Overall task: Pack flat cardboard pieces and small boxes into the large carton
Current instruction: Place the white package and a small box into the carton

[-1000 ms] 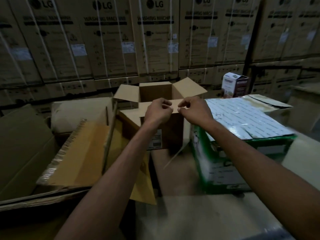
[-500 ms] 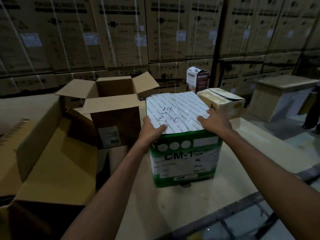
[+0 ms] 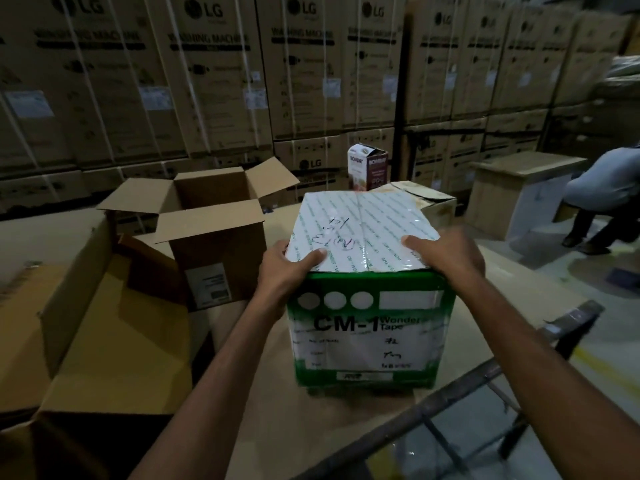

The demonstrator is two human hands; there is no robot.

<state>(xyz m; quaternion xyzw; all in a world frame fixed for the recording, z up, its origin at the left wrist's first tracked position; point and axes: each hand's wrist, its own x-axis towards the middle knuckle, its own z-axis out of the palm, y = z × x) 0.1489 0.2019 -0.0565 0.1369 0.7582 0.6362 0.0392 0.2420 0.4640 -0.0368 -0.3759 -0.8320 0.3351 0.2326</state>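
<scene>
Green box point(image 3: 367, 327): centre of the frame, standing on the pale surface, with a white taped top.
Left hand point(image 3: 284, 268): grasps the near left top corner, with the thumb lying on top.
Right hand point(image 3: 446, 254): grasps the near right top corner. It is a little blurred.
Change: one second ago both hands pinched a flap of the brown open box point(image 3: 211, 237), at the left of centre. Now they hold the green box.
Meaning: this box is probably going next into the large carton point(image 3: 104, 323) at the lower left. I cannot tell if it is lifted.

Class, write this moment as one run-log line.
left hand: grips green box top-left corner | right hand: grips top-right corner | brown carton: open, left of box
</scene>
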